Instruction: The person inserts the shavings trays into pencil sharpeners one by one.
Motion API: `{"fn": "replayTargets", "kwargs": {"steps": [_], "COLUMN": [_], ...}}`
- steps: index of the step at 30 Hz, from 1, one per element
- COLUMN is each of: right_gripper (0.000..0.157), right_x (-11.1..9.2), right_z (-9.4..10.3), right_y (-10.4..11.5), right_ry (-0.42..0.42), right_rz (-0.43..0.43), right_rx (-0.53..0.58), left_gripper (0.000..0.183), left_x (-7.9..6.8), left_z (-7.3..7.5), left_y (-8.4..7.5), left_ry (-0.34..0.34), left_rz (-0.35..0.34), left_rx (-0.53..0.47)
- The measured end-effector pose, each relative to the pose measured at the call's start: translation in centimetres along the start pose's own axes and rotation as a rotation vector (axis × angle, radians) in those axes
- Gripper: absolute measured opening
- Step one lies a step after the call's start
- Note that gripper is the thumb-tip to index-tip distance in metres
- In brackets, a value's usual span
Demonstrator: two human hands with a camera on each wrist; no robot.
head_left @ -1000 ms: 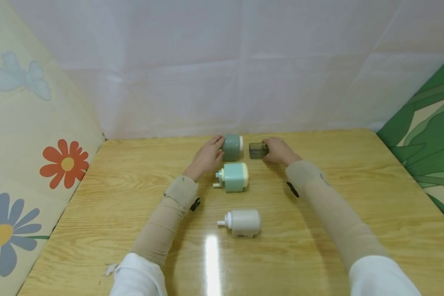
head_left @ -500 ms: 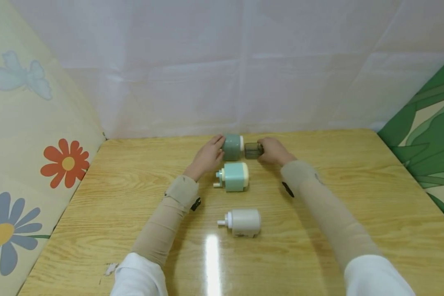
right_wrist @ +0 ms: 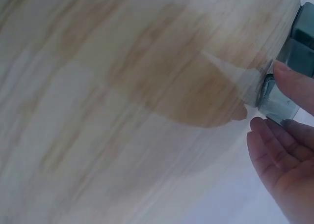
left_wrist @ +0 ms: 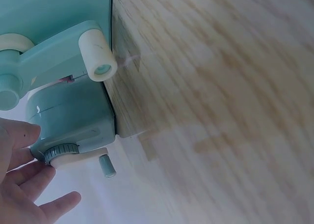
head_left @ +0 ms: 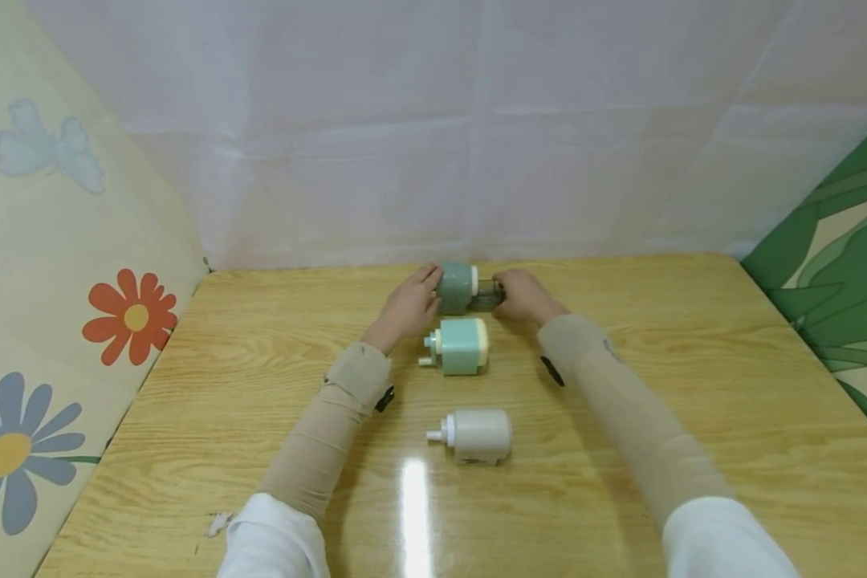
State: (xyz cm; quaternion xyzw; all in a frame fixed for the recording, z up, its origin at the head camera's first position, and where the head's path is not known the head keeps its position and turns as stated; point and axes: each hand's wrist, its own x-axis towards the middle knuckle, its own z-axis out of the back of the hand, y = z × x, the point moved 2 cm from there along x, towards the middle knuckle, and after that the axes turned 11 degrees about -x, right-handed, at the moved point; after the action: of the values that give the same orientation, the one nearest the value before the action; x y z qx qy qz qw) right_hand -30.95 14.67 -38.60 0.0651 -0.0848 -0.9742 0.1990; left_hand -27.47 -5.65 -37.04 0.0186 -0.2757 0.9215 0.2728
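Observation:
A dark green crank pencil sharpener (head_left: 453, 286) lies at the table's far edge, its white end facing right. My left hand (head_left: 408, 305) holds its left end; in the left wrist view, thumb and fingers are about the ribbed collar beside the crank (left_wrist: 78, 158). With thumb and fingers my right hand (head_left: 523, 295) pinches a translucent dark shavings drawer (head_left: 486, 295). The drawer's left end is at the sharpener's white end, partly hidden by it. In the right wrist view the drawer (right_wrist: 277, 102) lines up with the sharpener (right_wrist: 301, 52).
Nearer me lie a light teal pencil sharpener (head_left: 461, 345) with a cream end and a beige pencil sharpener (head_left: 482, 436), cranks pointing left. The wooden table (head_left: 621, 482) meets a white sheet (head_left: 332, 160) at the back. Painted panels (head_left: 36, 305) flank both sides.
My right hand has moved left with the drawer, closing the gap until it meets the sharpener's white end. My left hand and the sharpener have stayed nearly still.

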Motion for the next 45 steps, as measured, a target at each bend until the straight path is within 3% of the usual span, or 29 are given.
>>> {"fn": "replayTargets", "kwargs": {"steps": [16,29,45], "right_gripper": [0.059,0.059,0.064], "right_x": [1.1,1.5,1.5], "right_z": [-0.5,-0.4,-0.8], "right_y": [0.8,1.1,1.5], "right_ry": [-0.033,-0.029,-0.04], "right_rz": [0.064,0.062,0.091], "right_rx": [0.021,0.052,0.165], "left_gripper": [0.053,0.053,0.052], "left_x": [0.1,0.0,0.0], "left_z": [0.0,0.1,-0.1], "left_y": [0.1,-0.1,-0.6], "left_ry": [0.013,0.024,0.025], "left_rz": [-0.005,0.008,-0.001], "left_rx": [0.0,0.007,0.005]}}
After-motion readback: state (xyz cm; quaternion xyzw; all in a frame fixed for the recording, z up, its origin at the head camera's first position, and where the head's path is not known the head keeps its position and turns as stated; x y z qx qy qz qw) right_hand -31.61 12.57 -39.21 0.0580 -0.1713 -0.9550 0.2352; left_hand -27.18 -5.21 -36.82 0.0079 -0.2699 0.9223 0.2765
